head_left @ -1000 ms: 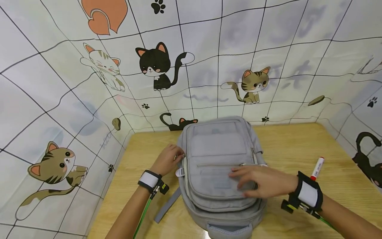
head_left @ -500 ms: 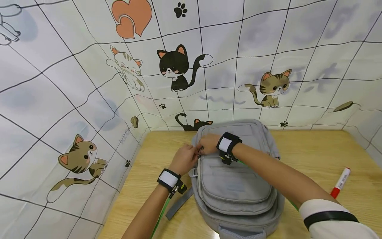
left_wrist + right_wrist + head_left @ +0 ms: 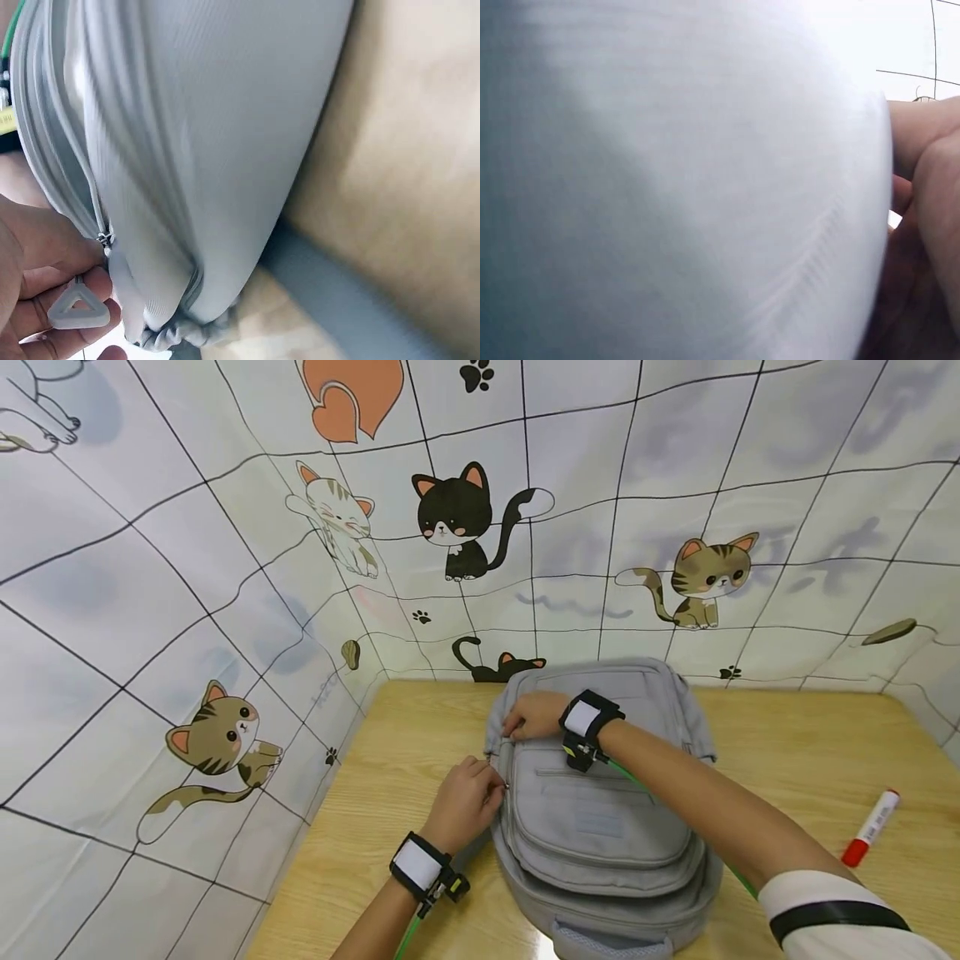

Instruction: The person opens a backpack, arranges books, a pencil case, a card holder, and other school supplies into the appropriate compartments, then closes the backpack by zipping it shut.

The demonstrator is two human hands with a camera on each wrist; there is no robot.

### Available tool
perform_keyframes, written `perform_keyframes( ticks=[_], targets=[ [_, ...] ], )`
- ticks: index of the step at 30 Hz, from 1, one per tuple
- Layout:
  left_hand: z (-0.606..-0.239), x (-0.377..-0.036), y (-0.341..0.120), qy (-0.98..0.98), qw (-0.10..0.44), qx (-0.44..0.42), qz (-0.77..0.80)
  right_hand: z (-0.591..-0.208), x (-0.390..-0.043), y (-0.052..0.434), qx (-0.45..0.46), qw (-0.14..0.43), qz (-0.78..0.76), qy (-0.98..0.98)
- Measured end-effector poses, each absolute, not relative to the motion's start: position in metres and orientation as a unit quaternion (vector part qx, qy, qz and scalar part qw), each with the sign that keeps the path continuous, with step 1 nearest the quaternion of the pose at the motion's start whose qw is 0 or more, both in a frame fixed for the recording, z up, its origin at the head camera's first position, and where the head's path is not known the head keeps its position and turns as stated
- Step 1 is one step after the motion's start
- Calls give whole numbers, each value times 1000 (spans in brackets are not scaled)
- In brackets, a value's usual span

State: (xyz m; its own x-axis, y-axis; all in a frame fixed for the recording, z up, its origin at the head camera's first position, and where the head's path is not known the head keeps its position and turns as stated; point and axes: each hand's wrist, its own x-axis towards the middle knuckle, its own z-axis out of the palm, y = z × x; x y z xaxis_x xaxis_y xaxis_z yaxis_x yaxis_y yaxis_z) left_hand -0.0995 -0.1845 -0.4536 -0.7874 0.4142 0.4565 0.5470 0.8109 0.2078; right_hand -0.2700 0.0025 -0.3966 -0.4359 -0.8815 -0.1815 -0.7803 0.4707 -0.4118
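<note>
A grey backpack [image 3: 600,818] lies on the wooden table with its front pockets facing up. At its left side, my left hand [image 3: 467,803] pinches a zipper pull; the left wrist view shows the triangular pull tab [image 3: 79,321] among the fingers and the zipper slider [image 3: 105,240] by the fingertips. Higher up the same side, my right hand [image 3: 538,717] reaches across the bag and grips the fabric by the zipper seam with curled fingers. Grey cloth [image 3: 682,187] fills most of the right wrist view and hides those fingertips.
A white marker with a red cap [image 3: 870,828] lies on the table [image 3: 795,760] to the right of the bag. A grey strap [image 3: 345,292] trails out from the bag's left side. Behind stands a cat-print cloth wall [image 3: 585,527].
My right hand has crossed from the middle of the bag to its upper left edge. My left hand has slid down along the side with the zipper pull, toward me.
</note>
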Motion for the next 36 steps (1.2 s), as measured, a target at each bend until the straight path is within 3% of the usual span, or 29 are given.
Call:
perform_keyframes(
  ticks=[13, 23, 36],
  targets=[
    [-465, -45, -182, -923, 210, -258, -193, -424, -280, -1, -499, 175, -146, 836],
    [-467, -18, -169, -905, 201, -291, -236, -417, -279, 6, -473, 197, -148, 846],
    [-460, 9, -110, -874, 200, -351, -271, -420, -282, 4, -467, 198, -155, 848]
  ],
)
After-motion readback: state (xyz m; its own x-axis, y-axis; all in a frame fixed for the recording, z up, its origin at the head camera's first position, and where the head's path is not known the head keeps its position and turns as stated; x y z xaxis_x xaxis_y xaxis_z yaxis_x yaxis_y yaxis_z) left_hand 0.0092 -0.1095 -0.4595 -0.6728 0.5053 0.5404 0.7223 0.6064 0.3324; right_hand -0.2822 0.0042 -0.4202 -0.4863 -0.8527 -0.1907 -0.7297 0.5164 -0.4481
